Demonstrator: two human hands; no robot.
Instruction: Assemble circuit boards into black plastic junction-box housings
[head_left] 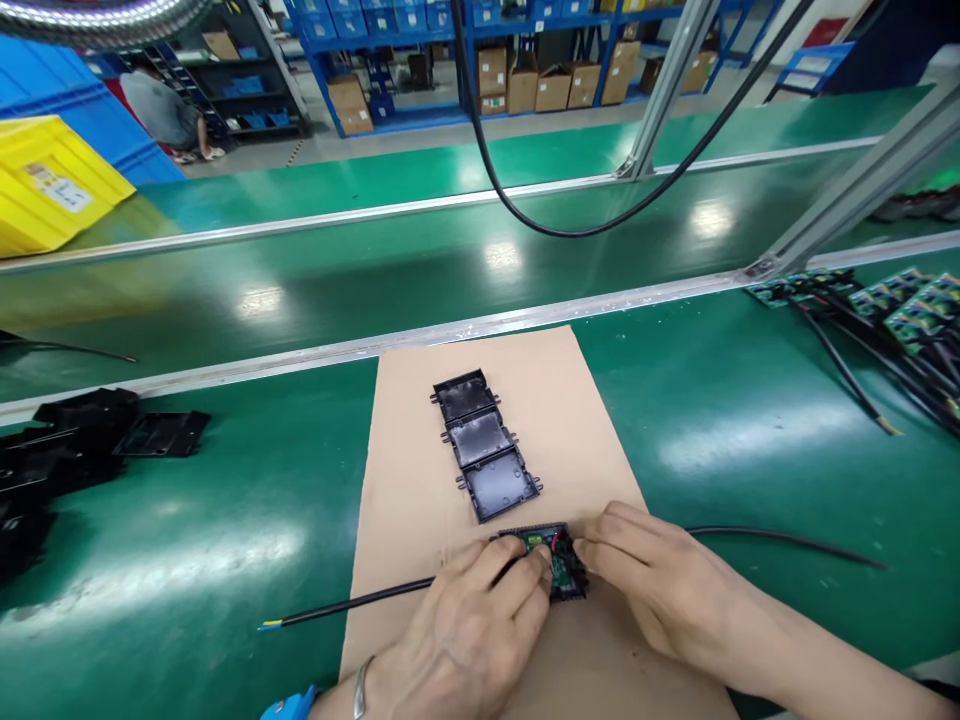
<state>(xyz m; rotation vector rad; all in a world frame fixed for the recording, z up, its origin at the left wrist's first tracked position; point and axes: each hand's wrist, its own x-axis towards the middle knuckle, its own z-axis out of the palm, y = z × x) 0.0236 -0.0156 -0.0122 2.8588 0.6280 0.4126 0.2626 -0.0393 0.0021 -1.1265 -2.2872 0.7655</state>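
A small black plastic case point(576, 592) with a green circuit board point(559, 572) inside lies on a cardboard sheet point(412, 385). My left hand point(476, 620) is closed over the case's left part, its fingertips pressing on the board. At the right end of the case, my right hand point(660, 575) pinches where a black cable point(780, 541) comes out; the fingers partly hide that spot. Another black cable point(352, 603), with yellow and blue wire ends, extends left from under my left hand. Three open black case halves point(480, 440) lie in a row just beyond.
A pile of black case parts point(67, 440) lies left on the green bench. Several circuit boards with cables point(900, 310) lie at right. A metal rail point(480, 328) and post point(840, 190) stand beyond; a black cable point(570, 233) hangs overhead. Far left is a yellow bin point(56, 185).
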